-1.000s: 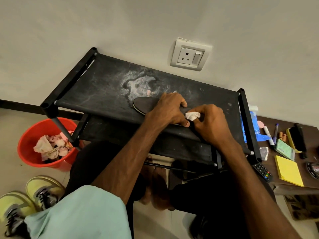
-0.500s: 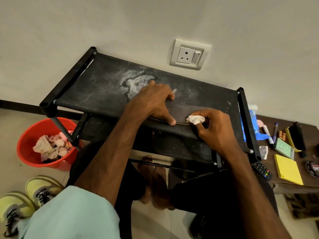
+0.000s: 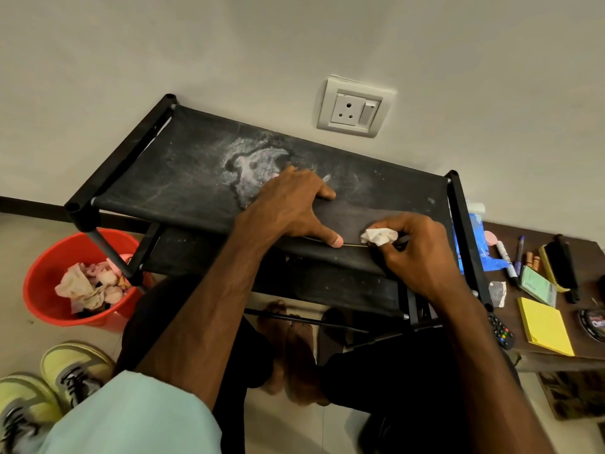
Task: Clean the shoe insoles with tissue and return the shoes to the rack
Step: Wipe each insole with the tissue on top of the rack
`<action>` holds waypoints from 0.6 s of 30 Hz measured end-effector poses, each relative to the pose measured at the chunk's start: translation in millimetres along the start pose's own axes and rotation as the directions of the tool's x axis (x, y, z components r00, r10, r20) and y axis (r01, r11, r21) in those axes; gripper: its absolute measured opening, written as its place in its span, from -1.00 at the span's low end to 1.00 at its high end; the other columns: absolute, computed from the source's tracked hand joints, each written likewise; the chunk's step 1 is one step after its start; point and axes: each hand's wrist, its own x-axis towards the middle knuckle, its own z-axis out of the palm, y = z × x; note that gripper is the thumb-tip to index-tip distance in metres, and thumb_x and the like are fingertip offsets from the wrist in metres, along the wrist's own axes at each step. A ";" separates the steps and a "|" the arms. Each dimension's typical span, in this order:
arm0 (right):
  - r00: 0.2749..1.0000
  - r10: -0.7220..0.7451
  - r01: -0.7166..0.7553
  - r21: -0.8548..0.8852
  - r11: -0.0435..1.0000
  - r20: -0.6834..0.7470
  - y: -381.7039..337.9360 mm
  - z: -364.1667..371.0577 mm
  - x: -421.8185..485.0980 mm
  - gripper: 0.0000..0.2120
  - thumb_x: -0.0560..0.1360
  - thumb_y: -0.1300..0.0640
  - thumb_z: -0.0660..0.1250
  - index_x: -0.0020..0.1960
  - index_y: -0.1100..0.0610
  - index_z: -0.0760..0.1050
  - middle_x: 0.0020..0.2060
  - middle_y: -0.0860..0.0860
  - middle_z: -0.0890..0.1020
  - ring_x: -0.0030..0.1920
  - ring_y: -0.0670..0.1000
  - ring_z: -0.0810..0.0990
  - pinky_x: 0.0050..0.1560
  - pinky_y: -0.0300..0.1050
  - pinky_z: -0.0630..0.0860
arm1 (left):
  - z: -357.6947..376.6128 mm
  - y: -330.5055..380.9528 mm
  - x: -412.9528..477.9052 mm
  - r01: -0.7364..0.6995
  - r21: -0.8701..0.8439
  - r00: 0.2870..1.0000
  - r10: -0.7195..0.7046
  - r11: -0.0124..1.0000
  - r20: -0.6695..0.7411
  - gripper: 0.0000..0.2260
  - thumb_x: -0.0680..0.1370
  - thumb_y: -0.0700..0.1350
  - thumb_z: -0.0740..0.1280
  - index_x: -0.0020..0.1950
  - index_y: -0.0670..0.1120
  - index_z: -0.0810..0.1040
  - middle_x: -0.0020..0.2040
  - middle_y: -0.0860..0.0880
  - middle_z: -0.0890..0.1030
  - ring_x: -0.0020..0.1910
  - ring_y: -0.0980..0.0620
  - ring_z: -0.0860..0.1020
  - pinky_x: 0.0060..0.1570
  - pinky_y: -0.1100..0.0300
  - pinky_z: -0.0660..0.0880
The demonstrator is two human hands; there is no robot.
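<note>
Atop the black rack (image 3: 183, 172), an insole (image 3: 355, 221) lies left-to-right; the left hand (image 3: 291, 204), spread, presses it flat, while the right hand (image 3: 422, 253) pinches tissue (image 3: 379, 236) at its right end.

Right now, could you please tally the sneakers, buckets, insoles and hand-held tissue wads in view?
Sneakers: 2
Red bucket: 1
Insole: 1
Held tissue wad: 1
Total: 5

No legible text or labels
</note>
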 end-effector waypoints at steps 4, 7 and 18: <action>0.999 0.017 -0.016 -0.042 0.999 0.033 3.5 -0.7 1.7 -0.84 0.50 0.21 0.48 0.01 0.00 0.75 -0.07 -0.13 0.74 -0.09 -0.16 0.68 0.00 -0.04 0.68 | 1.5 -2.0 2.1 0.000 -0.024 1.000 0.001 1.000 0.012 -0.15 0.22 0.38 0.56 0.45 0.14 0.48 0.45 0.04 0.42 0.50 -0.11 0.25 0.45 -0.15 0.28; 0.998 0.034 -0.037 -0.070 0.997 -0.051 5.6 8.4 10.7 -0.86 0.51 0.14 0.46 0.00 -0.04 0.75 -0.05 -0.12 0.74 -0.08 -0.09 0.69 -0.01 0.05 0.67 | 1.5 -3.8 4.1 -0.008 -0.031 1.000 0.008 0.999 0.020 -0.16 0.22 0.37 0.56 0.45 0.13 0.48 0.45 0.04 0.43 0.50 -0.12 0.26 0.46 -0.16 0.27; 0.985 0.079 -0.096 -0.105 0.990 -0.154 6.1 25.7 45.8 -0.77 0.50 0.18 0.36 0.06 0.03 0.73 -0.01 -0.02 0.74 -0.07 0.03 0.69 -0.02 0.07 0.65 | 4.9 -5.9 9.9 -0.010 -0.007 1.000 0.010 1.000 0.021 -0.14 0.20 0.41 0.55 0.43 0.13 0.50 0.44 0.08 0.47 0.50 -0.10 0.29 0.47 -0.15 0.25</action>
